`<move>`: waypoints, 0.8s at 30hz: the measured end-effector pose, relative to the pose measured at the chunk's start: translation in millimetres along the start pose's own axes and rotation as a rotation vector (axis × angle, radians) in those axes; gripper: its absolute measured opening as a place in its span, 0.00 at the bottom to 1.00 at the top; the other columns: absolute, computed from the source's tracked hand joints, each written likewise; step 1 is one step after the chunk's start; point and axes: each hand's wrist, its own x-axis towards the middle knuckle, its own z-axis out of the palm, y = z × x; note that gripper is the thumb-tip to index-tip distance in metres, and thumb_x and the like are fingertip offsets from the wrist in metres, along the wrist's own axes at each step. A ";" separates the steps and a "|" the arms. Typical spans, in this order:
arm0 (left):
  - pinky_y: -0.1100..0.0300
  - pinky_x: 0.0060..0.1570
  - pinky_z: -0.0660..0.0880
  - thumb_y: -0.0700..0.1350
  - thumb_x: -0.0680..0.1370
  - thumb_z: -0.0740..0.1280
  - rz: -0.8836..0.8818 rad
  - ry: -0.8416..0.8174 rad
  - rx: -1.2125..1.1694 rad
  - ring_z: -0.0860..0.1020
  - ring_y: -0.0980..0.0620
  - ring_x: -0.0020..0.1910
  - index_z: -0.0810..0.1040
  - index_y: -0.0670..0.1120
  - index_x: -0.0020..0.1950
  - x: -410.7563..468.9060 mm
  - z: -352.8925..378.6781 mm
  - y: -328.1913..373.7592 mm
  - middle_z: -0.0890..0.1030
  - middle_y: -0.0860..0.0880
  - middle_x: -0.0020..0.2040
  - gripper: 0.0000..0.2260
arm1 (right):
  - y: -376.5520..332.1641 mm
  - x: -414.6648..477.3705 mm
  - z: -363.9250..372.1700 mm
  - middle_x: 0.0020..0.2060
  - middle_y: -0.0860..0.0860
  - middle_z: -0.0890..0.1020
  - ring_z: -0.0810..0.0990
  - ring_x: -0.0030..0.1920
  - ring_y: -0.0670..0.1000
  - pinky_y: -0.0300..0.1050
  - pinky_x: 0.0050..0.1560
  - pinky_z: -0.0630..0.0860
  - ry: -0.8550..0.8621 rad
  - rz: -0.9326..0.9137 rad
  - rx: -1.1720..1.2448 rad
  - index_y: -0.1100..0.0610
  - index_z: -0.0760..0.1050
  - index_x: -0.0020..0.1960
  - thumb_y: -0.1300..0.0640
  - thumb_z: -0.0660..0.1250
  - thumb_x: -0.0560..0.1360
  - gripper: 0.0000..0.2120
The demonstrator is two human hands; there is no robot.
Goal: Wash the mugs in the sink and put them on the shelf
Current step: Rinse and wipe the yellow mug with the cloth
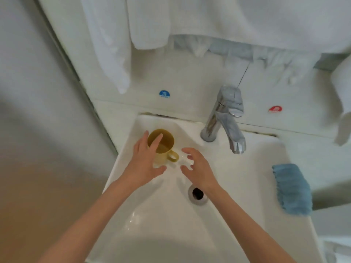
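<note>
Your two forearms entered from the near edge, over the white sink (161,215). The drain (197,193) lay just near of your right wrist. The left hand (144,162) was spread, fingers straight, gripping nothing. The right hand (199,168) was also empty, fingers loosely bent and apart. The yellow mug (167,144) stood in the far left corner of the basin, upright with its mouth up, so its long axis ran vertical. Its handle (173,157) pointed near and right, into the gap between your hands. The left hand was the nearer one: its fingers overlapped the mug's left side and one crossed the rim, though contact could not be confirmed. The right hand sat just right of the handle, apart from it. Judgement: the grasp was not yet made, and the left hand was better placed to wrap the body. A blue cloth (292,188) rested on the right rim. The faucet (224,118) stood far and right of the mug, no stream visible. White towels (152,21) hung beyond.
</note>
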 end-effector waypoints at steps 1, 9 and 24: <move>0.51 0.72 0.53 0.50 0.72 0.71 0.028 -0.001 0.053 0.44 0.42 0.75 0.45 0.53 0.76 12.9 1.7 -4.2 0.39 0.45 0.77 0.42 | 7.8 9.4 4.5 0.66 0.48 0.70 0.71 0.62 0.48 0.40 0.60 0.70 -0.003 -0.030 -0.029 0.53 0.66 0.67 0.61 0.65 0.75 0.22; 0.52 0.69 0.62 0.54 0.71 0.71 0.118 0.064 0.258 0.52 0.44 0.75 0.42 0.53 0.77 47.8 21.1 -18.6 0.41 0.47 0.77 0.45 | 37.7 47.3 27.5 0.50 0.50 0.80 0.79 0.46 0.48 0.46 0.52 0.77 0.035 -0.220 -0.142 0.54 0.77 0.48 0.55 0.66 0.76 0.03; 0.65 0.55 0.63 0.54 0.76 0.66 0.273 0.073 -0.241 0.68 0.64 0.58 0.79 0.51 0.55 -3.1 7.0 24.6 0.73 0.59 0.56 0.11 | 27.0 -33.1 -31.9 0.37 0.45 0.77 0.76 0.35 0.44 0.30 0.40 0.71 0.113 -0.335 -0.170 0.57 0.76 0.50 0.65 0.57 0.78 0.09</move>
